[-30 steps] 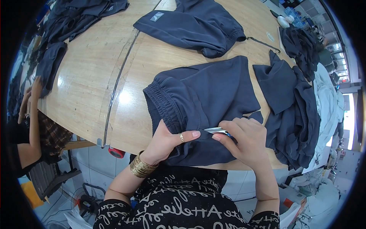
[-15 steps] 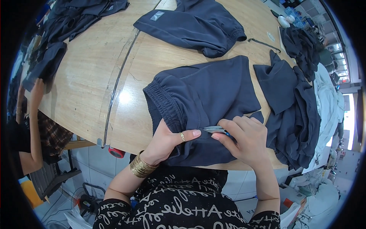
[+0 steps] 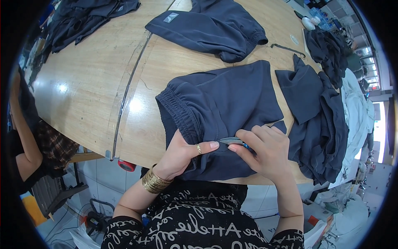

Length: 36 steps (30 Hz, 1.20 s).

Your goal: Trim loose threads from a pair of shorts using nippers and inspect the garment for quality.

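Observation:
Dark navy shorts point(image 3: 240, 93) with an elastic waistband point(image 3: 179, 108) lie on the wooden table in front of me. My left hand point(image 3: 177, 154) grips the shorts just below the waistband, its thumb flat on top and its fingers hidden by the cloth. In my right hand point(image 3: 268, 150) is a pair of thread snips point(image 3: 229, 140), wrapped by the fingers, with the blades pointing left. Their tip meets the fabric by a seam, right beside my left thumb.
Another navy garment point(image 3: 207, 35) lies beyond the shorts. Dark garments point(image 3: 321, 120) are heaped on the right beside pale cloth point(image 3: 352, 112). More dark clothing point(image 3: 87, 18) sits at the far left. A table seam point(image 3: 126, 93) runs left of me; a co-worker's arm point(image 3: 24, 133) is at the left edge.
The snips' tip has shifted very slightly left, while my left hand stays nearly still. At the left, the co-worker's arms and dark garment have drawn back off the table toward the picture's edge.

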Each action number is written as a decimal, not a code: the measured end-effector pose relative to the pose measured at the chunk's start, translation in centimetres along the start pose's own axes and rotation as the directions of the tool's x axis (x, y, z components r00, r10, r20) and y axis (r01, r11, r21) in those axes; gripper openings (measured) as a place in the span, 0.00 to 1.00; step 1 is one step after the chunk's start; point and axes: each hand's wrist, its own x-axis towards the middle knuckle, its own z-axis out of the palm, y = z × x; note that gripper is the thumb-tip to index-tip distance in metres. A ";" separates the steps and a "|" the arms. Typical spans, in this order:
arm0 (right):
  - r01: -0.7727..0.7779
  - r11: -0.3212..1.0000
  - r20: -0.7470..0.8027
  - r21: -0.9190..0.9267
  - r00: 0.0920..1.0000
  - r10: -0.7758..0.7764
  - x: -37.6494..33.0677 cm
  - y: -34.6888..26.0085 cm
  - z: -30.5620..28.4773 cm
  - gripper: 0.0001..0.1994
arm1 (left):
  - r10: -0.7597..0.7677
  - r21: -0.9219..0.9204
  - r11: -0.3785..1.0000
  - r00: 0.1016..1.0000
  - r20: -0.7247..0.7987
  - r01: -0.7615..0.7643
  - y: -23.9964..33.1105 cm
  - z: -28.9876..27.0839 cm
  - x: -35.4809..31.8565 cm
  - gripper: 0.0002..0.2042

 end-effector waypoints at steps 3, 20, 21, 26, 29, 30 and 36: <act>-0.002 1.000 0.006 0.002 1.000 0.002 0.1 0.0 0.0 0.13 | -0.017 -0.008 1.000 1.000 0.016 0.017 0.1 -0.1 0.0 0.32; -0.267 0.909 -0.036 0.321 0.955 0.294 -0.5 -0.2 1.1 0.10 | -0.029 0.006 1.000 0.999 0.045 0.029 0.2 -0.4 0.0 0.32; -0.266 0.909 -0.037 0.322 0.956 0.292 -0.4 -0.2 1.0 0.10 | -0.024 0.000 1.000 0.999 0.045 0.024 0.2 -0.4 -0.1 0.31; -0.440 0.600 0.144 0.668 0.868 0.476 0.5 -1.4 0.4 0.15 | -0.031 -0.043 0.999 0.998 0.047 0.033 0.2 -0.4 -0.1 0.31; -0.351 0.660 0.074 0.664 0.909 0.410 0.4 -1.7 2.0 0.18 | -0.051 -0.045 0.998 0.997 0.055 0.053 0.0 -0.7 -0.1 0.31; -0.361 0.639 0.080 0.679 0.902 0.425 0.2 -2.3 2.1 0.15 | -0.064 -0.050 0.997 0.996 0.060 0.067 -0.2 -0.9 -0.1 0.30; -0.275 0.728 -0.088 0.627 0.904 0.417 0.0 -2.3 2.8 0.11 | -0.015 -0.020 1.000 0.999 0.048 0.016 -0.4 -0.5 0.0 0.29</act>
